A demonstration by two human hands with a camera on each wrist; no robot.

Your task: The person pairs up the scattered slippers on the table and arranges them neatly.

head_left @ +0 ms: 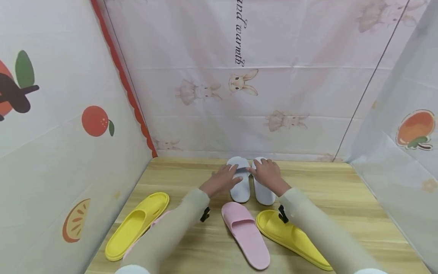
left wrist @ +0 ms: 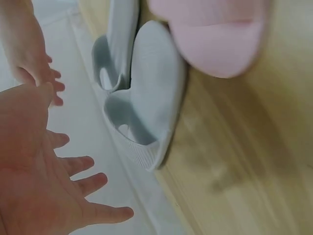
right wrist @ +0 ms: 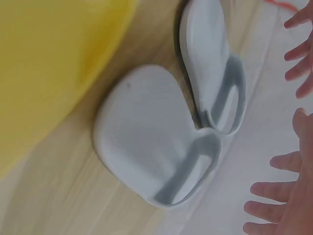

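Note:
A pair of pale grey-white slippers (head_left: 240, 192) stands side by side at the back of the wooden floor, toes toward the wall. Over the left slipper hovers my left hand (head_left: 224, 180), its fingers spread. My right hand (head_left: 268, 176) is above the toe of the right slipper (head_left: 263, 195), fingers extended and partly covering it. In the left wrist view, the left palm (left wrist: 44, 171) holds nothing, and a gap shows between its fingers and the slippers (left wrist: 156, 78). The right wrist view likewise has the right hand (right wrist: 288, 196) apart from the slippers (right wrist: 142, 127).
A pink slipper (head_left: 244, 236) lies in front of the white pair, with a yellow slipper (head_left: 291, 236) to its right. At the left is another yellow slipper (head_left: 137, 226), beside a pink one mostly hidden by my left sleeve. Printed fabric walls (head_left: 222, 133) enclose the floor.

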